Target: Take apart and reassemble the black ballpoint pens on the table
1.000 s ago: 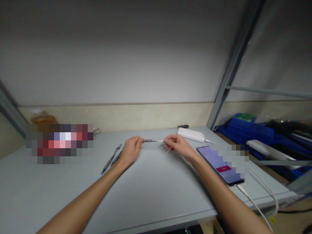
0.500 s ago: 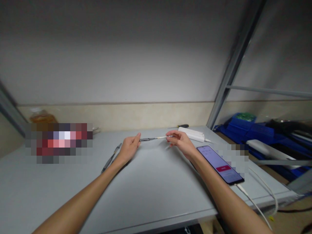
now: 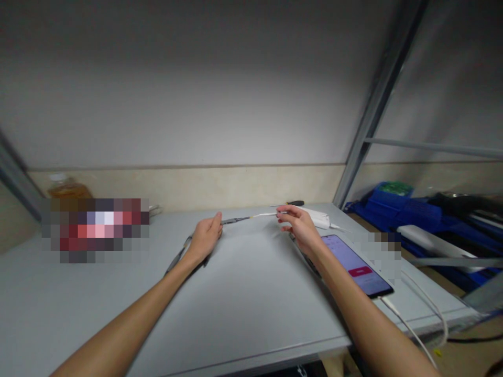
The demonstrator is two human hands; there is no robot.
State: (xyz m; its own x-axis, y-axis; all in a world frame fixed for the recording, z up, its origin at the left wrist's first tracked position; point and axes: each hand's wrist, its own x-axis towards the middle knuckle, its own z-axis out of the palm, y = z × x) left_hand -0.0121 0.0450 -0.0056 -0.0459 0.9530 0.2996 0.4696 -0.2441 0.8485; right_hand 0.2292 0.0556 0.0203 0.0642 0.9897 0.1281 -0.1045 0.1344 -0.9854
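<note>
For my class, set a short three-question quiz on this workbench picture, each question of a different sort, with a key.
1. True or false: the left hand and right hand each hold one end of the thin pen part.
2. What lies beside the right forearm? A) phone B) cup C) book
3. Fill in: the phone's screen is ____.

Key: 1 true. 2 A. 3 lit, with a white cable plugged into its near end.
</note>
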